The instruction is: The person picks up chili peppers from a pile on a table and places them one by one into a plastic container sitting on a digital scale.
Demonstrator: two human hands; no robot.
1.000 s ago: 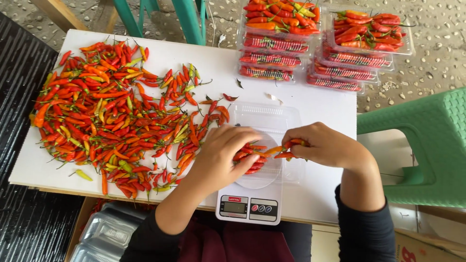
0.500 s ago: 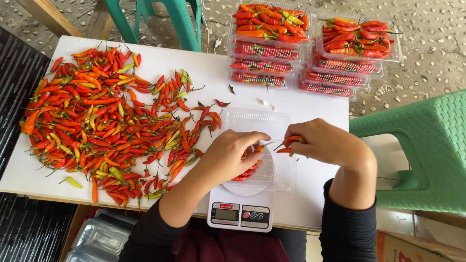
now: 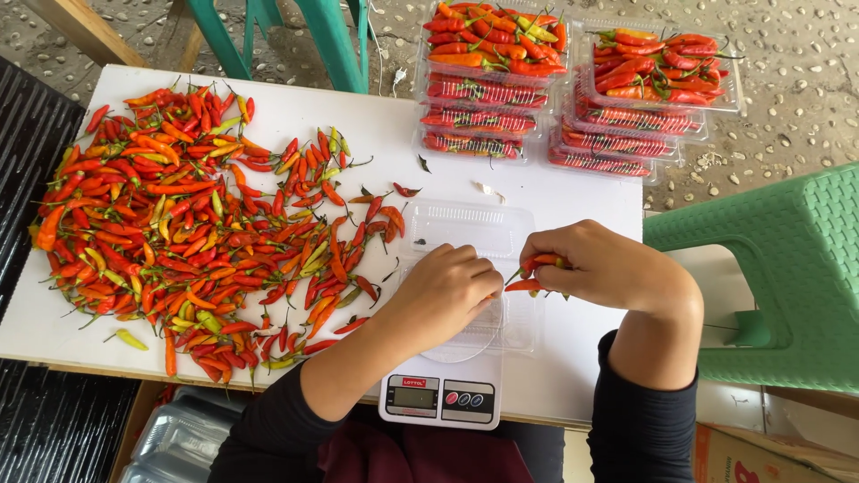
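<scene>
My left hand (image 3: 445, 293) rests palm down over a clear plastic clamshell box (image 3: 469, 230) that sits on a white digital kitchen scale (image 3: 437, 398). The fingers are curled; whether they hold anything is hidden. My right hand (image 3: 598, 266) is just right of it, fingers pinched on a few red chillies (image 3: 537, 273) over the box's right side. A big heap of loose red, orange and green chillies (image 3: 197, 233) covers the left half of the white table (image 3: 582, 201).
Two stacks of clear boxes filled with chillies (image 3: 490, 76) (image 3: 649, 89) stand at the table's far edge. A green plastic stool (image 3: 787, 277) is close on the right, teal chair legs (image 3: 295, 36) behind. Empty clear trays (image 3: 179, 438) lie below the table's near-left edge.
The chillies that lay in the box under my hands are no longer seen there. My right hand has lifted slightly right with a few chillies; my left hand stays over the box.
</scene>
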